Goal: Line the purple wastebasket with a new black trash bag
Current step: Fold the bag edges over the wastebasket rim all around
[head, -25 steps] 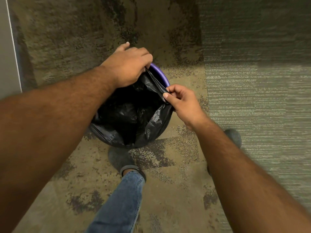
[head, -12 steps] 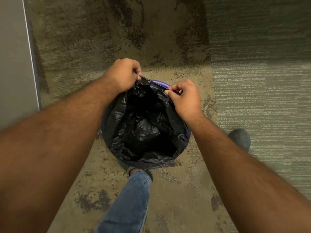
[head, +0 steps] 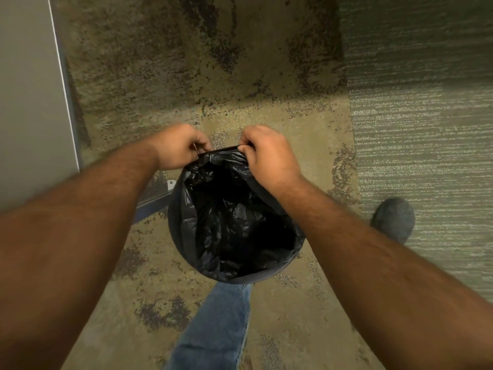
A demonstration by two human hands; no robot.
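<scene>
Both hands are closed on the far edge of the bag (head: 234,217). The left hand (head: 177,146) is curled into a fist, pinching the black film at the bag's far-left edge; the right hand (head: 266,153) is likewise curled, fingers folded over the edge just to the right of the left hand. Between the two hands the bag's edge runs taut in a short straight line. The bag's open mouth spreads below and toward the person from both hands, its crinkled inside dark. The bag covers the basket all around, so no purple shows. It stands on the carpet (head: 240,62), near a jeans leg (head: 216,324) and a shoe (head: 393,218).
</scene>
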